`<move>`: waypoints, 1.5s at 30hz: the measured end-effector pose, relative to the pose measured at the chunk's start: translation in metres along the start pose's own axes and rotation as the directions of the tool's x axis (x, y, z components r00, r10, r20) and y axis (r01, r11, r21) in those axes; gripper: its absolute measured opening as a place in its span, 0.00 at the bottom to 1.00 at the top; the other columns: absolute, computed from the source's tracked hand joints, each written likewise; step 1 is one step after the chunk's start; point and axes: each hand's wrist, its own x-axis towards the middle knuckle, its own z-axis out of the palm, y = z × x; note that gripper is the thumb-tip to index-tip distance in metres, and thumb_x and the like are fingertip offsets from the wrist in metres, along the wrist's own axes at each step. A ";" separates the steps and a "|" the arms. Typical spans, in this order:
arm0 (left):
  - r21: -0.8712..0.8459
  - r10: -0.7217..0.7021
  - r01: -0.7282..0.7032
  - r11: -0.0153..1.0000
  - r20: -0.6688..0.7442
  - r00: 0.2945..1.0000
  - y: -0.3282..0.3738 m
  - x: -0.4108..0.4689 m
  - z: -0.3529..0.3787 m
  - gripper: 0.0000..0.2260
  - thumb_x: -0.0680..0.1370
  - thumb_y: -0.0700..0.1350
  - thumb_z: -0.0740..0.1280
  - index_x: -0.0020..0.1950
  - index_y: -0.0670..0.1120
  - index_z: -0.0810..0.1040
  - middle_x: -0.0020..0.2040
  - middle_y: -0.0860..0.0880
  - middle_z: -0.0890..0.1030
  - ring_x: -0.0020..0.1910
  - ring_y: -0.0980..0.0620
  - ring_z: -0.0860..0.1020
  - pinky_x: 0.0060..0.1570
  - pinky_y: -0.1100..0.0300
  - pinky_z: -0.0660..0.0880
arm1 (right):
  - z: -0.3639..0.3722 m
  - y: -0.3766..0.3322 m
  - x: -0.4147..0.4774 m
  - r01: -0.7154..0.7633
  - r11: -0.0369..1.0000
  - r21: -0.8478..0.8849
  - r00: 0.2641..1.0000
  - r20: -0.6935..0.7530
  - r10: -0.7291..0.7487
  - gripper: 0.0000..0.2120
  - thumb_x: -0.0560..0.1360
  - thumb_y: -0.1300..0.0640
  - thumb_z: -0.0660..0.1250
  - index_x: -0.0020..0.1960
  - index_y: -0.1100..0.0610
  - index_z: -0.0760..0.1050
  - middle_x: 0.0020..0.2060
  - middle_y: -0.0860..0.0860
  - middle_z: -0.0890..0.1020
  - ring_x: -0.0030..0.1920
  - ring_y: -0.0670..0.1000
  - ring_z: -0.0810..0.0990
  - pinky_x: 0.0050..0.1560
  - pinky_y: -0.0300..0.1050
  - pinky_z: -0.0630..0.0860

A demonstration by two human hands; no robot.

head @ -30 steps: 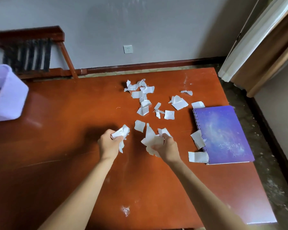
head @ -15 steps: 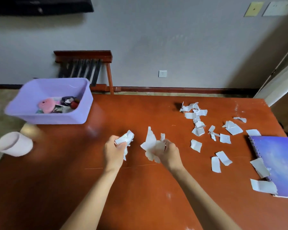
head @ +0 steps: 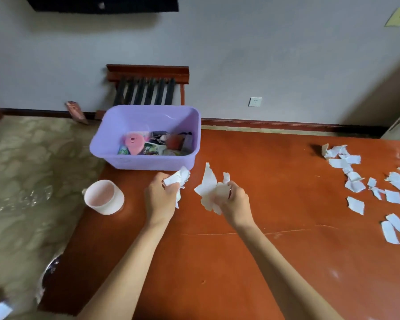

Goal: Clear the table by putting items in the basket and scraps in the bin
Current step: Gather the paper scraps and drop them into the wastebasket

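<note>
Both hands loaded. Left hand [head: 162,195] is fisted round a crumpled wad of scraps [head: 178,177], fingers curled tight so nothing drops. Right hand [head: 234,202] pinches a looser bunch of torn paper [head: 209,188] between thumb and fingers. Pieces stick up and hang down from it, so I rate that grip as less secure.

Both are held up off the table [head: 217,262], close together, just in front of the purple basket [head: 148,162].

My read: the load is split over two hands to take more per trip.

The basket sits at the table's far left corner and already holds a pink toy and some packets, so that half looks mostly done. A pink cup [head: 104,197] stands at the table's left edge, just left of the left hand. It isn't paper, so I'd say it goes in the basket.

Many loose scraps [head: 353,183] lie on the table well apart to the right, so the paper job is partway at best.

The bin isn't clearly in view. A shiny dark rim [head: 49,273] on the floor low left, beside the table, could be it, but I can't tell. If it is, that's the dump point.

Risk: flakes slipping out of the right-hand bunch in transit.
</note>
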 end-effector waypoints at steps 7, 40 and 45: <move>0.011 -0.064 0.067 0.998 -0.176 0.982 -0.032 0.025 -0.081 0.07 0.74 0.37 0.65 0.52 0.38 0.76 0.42 0.45 0.78 0.38 0.50 0.75 0.30 0.69 0.67 | 0.085 -0.054 0.005 0.122 0.992 -0.006 0.978 0.169 -0.120 0.08 0.73 0.67 0.61 0.52 0.61 0.73 0.38 0.56 0.79 0.33 0.54 0.74 0.22 0.32 0.66; 0.089 -0.676 0.680 0.728 -0.071 0.733 -0.618 0.181 -0.315 0.09 0.74 0.30 0.57 0.50 0.33 0.74 0.38 0.38 0.77 0.40 0.39 0.76 0.35 0.56 0.67 | 0.726 -0.033 0.020 0.381 0.677 -0.630 0.698 0.676 0.237 0.19 0.79 0.54 0.58 0.67 0.63 0.66 0.61 0.59 0.75 0.61 0.59 0.75 0.57 0.48 0.73; 0.104 -0.727 0.724 0.682 -0.004 0.686 -0.688 0.173 -0.273 0.12 0.75 0.31 0.54 0.54 0.37 0.73 0.48 0.39 0.79 0.43 0.42 0.76 0.41 0.50 0.75 | 0.782 0.054 0.031 0.414 0.605 -0.680 0.663 0.681 0.312 0.18 0.77 0.59 0.60 0.65 0.63 0.67 0.59 0.59 0.76 0.58 0.59 0.75 0.53 0.48 0.73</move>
